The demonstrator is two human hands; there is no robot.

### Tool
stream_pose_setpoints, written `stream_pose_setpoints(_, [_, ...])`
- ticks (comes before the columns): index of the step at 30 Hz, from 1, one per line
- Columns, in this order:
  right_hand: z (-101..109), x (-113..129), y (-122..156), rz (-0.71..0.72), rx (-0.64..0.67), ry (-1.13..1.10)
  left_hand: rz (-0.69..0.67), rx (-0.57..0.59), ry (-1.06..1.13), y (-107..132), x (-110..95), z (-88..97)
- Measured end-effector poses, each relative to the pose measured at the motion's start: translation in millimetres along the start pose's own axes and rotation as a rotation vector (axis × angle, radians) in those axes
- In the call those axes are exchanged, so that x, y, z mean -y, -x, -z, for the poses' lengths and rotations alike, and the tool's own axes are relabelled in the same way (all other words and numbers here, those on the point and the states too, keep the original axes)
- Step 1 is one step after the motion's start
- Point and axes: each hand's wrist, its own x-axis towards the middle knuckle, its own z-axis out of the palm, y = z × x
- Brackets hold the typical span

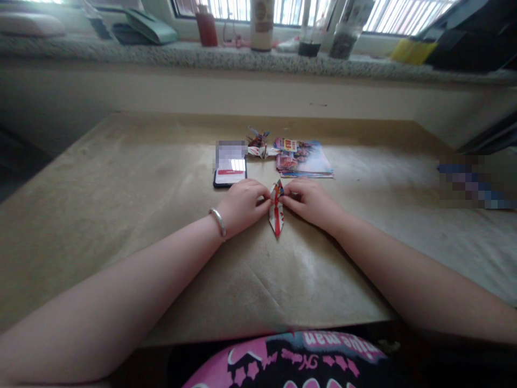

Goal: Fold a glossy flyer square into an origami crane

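A narrow piece of folded paper (pixel 277 218), white and red with pointed ends, is held upright lengthwise over the middle of the table. On its left edge, my left hand (pixel 248 202) pinches it between thumb and fingers; a silver bracelet (pixel 218 221) circles that wrist. From the other side my right hand (pixel 309 200) pinches the same paper near its upper half. Just beyond my left hand lies a phone (pixel 230 167) with its screen lit. Past my right hand sits a stack of printed paper sheets (pixel 309 159).
Folded paper pieces (pixel 258 143) lie between the phone and the stack. Something blurred out (pixel 476 183) is at the table's right side. Along the granite windowsill (pixel 181 54) stand a red bottle (pixel 206 26), a pale bottle (pixel 262 24) and jars. The table's near edge is by my lap.
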Motion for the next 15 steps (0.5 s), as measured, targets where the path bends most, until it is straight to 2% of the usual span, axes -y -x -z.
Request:
stream_pose_setpoints(7, [-5.2, -0.1, 0.7, -0.025, -0.054, 0.021, -0.004, 0.001, -0.109, -0.5, -3.1, 0.1])
stream_pose_setpoints(15, [-8.0, 1.7, 0.3, -0.115, -0.095, -0.031, 0.165, -0.022, -0.227, 1.0, -7.7, 0.6])
